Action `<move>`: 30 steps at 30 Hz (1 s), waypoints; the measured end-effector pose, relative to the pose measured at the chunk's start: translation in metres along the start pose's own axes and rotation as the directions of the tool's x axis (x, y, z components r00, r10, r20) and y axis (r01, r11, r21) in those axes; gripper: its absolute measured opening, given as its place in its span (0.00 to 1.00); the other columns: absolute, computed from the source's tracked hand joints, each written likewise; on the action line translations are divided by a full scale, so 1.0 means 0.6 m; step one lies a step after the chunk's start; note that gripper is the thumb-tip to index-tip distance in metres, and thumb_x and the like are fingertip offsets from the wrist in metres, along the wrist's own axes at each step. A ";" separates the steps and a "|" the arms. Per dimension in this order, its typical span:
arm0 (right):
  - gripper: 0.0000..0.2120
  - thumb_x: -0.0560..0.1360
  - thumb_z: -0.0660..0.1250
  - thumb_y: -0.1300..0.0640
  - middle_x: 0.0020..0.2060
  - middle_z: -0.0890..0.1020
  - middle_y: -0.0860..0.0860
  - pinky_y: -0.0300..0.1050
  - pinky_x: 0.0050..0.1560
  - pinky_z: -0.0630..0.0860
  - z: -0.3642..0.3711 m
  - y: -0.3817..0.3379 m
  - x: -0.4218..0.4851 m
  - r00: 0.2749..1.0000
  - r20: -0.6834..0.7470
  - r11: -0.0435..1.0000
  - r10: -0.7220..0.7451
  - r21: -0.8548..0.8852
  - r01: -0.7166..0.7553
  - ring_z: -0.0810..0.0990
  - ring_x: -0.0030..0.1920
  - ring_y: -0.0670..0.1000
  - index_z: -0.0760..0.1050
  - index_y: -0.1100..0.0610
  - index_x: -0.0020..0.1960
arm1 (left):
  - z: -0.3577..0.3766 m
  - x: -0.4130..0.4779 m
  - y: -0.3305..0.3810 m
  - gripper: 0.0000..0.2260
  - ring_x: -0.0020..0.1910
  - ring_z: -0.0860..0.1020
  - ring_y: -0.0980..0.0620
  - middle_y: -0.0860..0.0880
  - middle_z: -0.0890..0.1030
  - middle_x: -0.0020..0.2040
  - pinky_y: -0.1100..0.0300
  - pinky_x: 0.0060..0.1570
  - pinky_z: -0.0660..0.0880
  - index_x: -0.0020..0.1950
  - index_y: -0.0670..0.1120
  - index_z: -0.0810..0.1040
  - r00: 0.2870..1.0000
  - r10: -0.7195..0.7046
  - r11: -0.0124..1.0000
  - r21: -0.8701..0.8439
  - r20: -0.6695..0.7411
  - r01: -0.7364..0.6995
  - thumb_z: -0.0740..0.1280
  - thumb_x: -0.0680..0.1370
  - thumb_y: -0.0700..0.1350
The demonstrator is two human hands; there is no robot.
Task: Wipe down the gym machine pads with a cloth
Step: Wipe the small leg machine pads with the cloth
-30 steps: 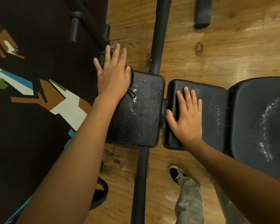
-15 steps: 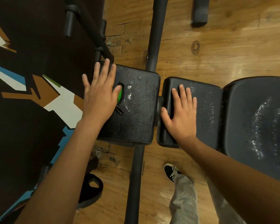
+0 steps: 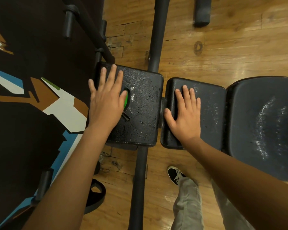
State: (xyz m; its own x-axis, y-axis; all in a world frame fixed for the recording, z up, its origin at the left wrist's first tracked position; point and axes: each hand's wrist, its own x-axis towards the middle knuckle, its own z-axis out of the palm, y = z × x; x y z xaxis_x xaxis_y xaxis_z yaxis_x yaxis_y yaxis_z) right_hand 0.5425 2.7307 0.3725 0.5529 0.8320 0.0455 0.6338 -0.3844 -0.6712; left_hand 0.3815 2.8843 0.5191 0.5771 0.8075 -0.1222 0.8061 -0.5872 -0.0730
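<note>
Black textured vinyl left pad (image 3: 145,113) and the matching right pad (image 3: 213,113), both wet-speckled, sit above the wooden floor (image 3: 231,52), each under a flat, straight-fingered hand: left hand (image 3: 105,103) pressing a small green cloth (image 3: 127,101), right hand (image 3: 185,113) holding nothing.

The wooden floor (image 3: 223,52) lies below. A black and white shoe (image 3: 174,175) stands on it, under a grey trouser leg (image 3: 186,205). A dark mat (image 3: 23,130) with blue, white and brown shapes lies on the left.

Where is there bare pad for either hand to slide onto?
Bare: left pad between left hand and the gap; middle pad between right hand and seat. Crowded: left pad's far-left corner, by the bars.
</note>
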 end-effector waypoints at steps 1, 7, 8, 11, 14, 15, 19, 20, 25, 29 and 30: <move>0.33 0.80 0.60 0.42 0.82 0.58 0.55 0.61 0.81 0.48 0.000 0.000 0.000 1.000 -0.001 1.000 0.002 0.002 -0.002 0.50 0.83 0.57 0.63 0.56 0.80 | 0.003 -0.002 0.001 0.26 0.83 0.46 0.46 0.48 0.51 0.84 0.36 0.77 0.43 0.83 0.48 0.56 1.000 -0.008 1.000 0.012 0.002 0.008 0.56 0.86 0.51; 0.33 0.80 0.60 0.42 0.82 0.58 0.55 0.61 0.81 0.48 0.000 -0.001 0.001 1.000 -0.006 1.000 0.001 0.004 -0.001 0.50 0.83 0.57 0.62 0.56 0.80 | -0.004 0.094 0.017 0.25 0.83 0.46 0.44 0.47 0.52 0.84 0.35 0.77 0.44 0.82 0.46 0.58 1.000 -0.014 0.999 0.037 -0.009 0.014 0.56 0.85 0.50; 0.33 0.80 0.60 0.42 0.82 0.57 0.55 0.61 0.81 0.48 0.000 -0.001 0.002 1.000 -0.009 1.000 0.000 0.002 0.000 0.50 0.83 0.57 0.62 0.56 0.81 | -0.006 0.106 0.018 0.25 0.83 0.46 0.45 0.47 0.52 0.84 0.35 0.77 0.43 0.82 0.46 0.58 1.000 -0.010 0.999 0.040 -0.004 0.010 0.56 0.85 0.50; 0.33 0.80 0.60 0.42 0.82 0.57 0.55 0.61 0.81 0.48 0.000 0.000 0.001 1.000 -0.004 1.000 0.003 0.001 -0.003 0.50 0.83 0.56 0.61 0.56 0.81 | -0.008 0.104 0.015 0.25 0.83 0.45 0.45 0.47 0.51 0.84 0.36 0.77 0.42 0.82 0.47 0.57 1.000 -0.001 1.000 0.023 -0.005 0.001 0.56 0.86 0.50; 0.33 0.80 0.59 0.42 0.82 0.57 0.54 0.61 0.81 0.48 0.000 0.000 -0.002 1.000 -0.001 1.000 0.006 0.002 -0.006 0.50 0.83 0.56 0.61 0.56 0.81 | -0.005 0.047 0.010 0.26 0.83 0.45 0.46 0.48 0.51 0.84 0.37 0.77 0.42 0.83 0.48 0.56 1.000 -0.018 1.000 -0.019 -0.007 0.018 0.56 0.86 0.51; 0.33 0.80 0.60 0.42 0.82 0.57 0.54 0.61 0.81 0.48 0.000 0.000 -0.002 1.000 -0.002 1.000 0.004 0.003 -0.004 0.50 0.83 0.56 0.61 0.56 0.81 | -0.002 0.020 0.010 0.26 0.83 0.45 0.46 0.48 0.51 0.84 0.38 0.77 0.42 0.83 0.48 0.56 1.000 -0.021 0.999 -0.025 -0.003 0.021 0.56 0.86 0.51; 0.33 0.80 0.60 0.42 0.82 0.58 0.55 0.62 0.81 0.49 -0.001 -0.001 -0.002 1.000 -0.006 1.000 0.003 0.004 -0.003 0.50 0.83 0.57 0.62 0.56 0.81 | 0.008 -0.058 0.019 0.25 0.82 0.46 0.46 0.48 0.51 0.84 0.38 0.77 0.44 0.82 0.48 0.57 0.998 -0.068 0.998 -0.015 0.014 0.068 0.55 0.85 0.51; 0.33 0.80 0.60 0.42 0.82 0.58 0.55 0.62 0.81 0.49 -0.002 -0.002 -0.002 1.000 -0.006 1.000 0.004 0.005 -0.004 0.50 0.83 0.57 0.62 0.56 0.81 | 0.009 -0.060 0.020 0.25 0.82 0.46 0.46 0.48 0.51 0.84 0.38 0.77 0.45 0.82 0.48 0.57 0.996 -0.086 0.996 -0.004 0.014 0.086 0.54 0.85 0.51; 0.33 0.80 0.59 0.42 0.82 0.57 0.55 0.61 0.81 0.48 -0.002 -0.001 -0.001 1.000 -0.001 1.000 0.005 0.000 -0.005 0.50 0.83 0.56 0.61 0.56 0.81 | 0.005 0.017 0.022 0.25 0.82 0.46 0.45 0.47 0.51 0.84 0.36 0.77 0.44 0.82 0.48 0.57 0.998 -0.063 0.998 0.027 -0.001 0.063 0.55 0.86 0.51; 0.33 0.80 0.60 0.42 0.82 0.57 0.55 0.62 0.81 0.48 -0.002 0.000 -0.001 1.000 0.001 1.000 0.002 0.001 -0.002 0.50 0.83 0.56 0.61 0.56 0.81 | 0.004 0.047 0.024 0.25 0.83 0.46 0.45 0.47 0.51 0.84 0.34 0.76 0.44 0.83 0.48 0.56 0.999 -0.054 0.998 0.043 0.002 0.054 0.55 0.86 0.51; 0.33 0.80 0.60 0.42 0.82 0.57 0.55 0.62 0.81 0.48 -0.002 0.000 -0.001 1.000 0.002 1.000 0.002 0.002 -0.002 0.50 0.83 0.56 0.61 0.56 0.81 | 0.004 0.038 0.022 0.25 0.83 0.46 0.45 0.48 0.51 0.84 0.35 0.76 0.44 0.83 0.48 0.55 0.998 -0.060 0.997 0.044 -0.004 0.060 0.55 0.86 0.51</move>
State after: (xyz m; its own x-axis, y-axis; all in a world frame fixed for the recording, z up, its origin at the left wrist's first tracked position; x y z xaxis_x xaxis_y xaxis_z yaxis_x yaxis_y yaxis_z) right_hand 0.5429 2.7296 0.3733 0.5530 0.8320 0.0433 0.6320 -0.3851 -0.6725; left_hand 0.4051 2.8948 0.5128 0.5285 0.8414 -0.1132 0.8327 -0.5397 -0.1237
